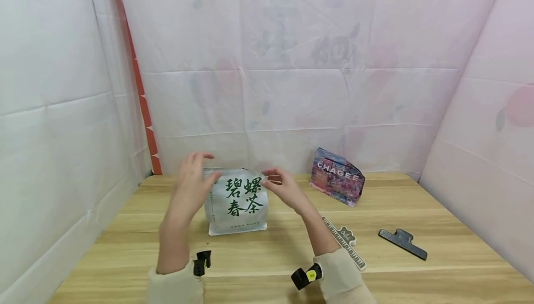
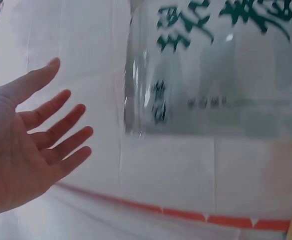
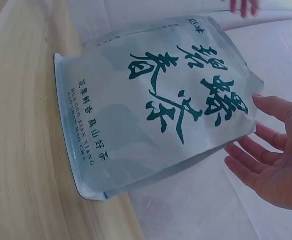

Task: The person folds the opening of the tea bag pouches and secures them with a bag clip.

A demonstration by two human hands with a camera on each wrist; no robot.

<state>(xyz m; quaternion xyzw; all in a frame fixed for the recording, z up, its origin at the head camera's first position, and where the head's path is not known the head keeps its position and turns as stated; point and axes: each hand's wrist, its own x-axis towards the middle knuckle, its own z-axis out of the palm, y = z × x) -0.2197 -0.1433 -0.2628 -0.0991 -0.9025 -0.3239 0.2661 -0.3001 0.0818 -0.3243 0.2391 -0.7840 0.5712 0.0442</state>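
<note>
A pale tea bag (image 1: 238,206) with large green Chinese characters stands upright on the wooden table. At its upper right corner is my right hand (image 1: 288,190), the thumb on the front face and the fingers behind the edge, pinching the corner. The right wrist view shows this thumb and the fingers close at the bag's (image 3: 136,115) edge. My left hand (image 1: 189,188) is raised beside the upper left of the bag, slightly blurred. In the left wrist view its spread fingers (image 2: 61,135) hold nothing, with a gap between them and the bag (image 2: 225,75).
A colourful CHAGEE bag (image 1: 338,176) stands at the back right. A light clip with a ruler-like pattern (image 1: 344,241) lies by my right forearm, and a black clip (image 1: 402,243) lies farther right. White cloth (image 1: 292,63) encloses the table's back and sides.
</note>
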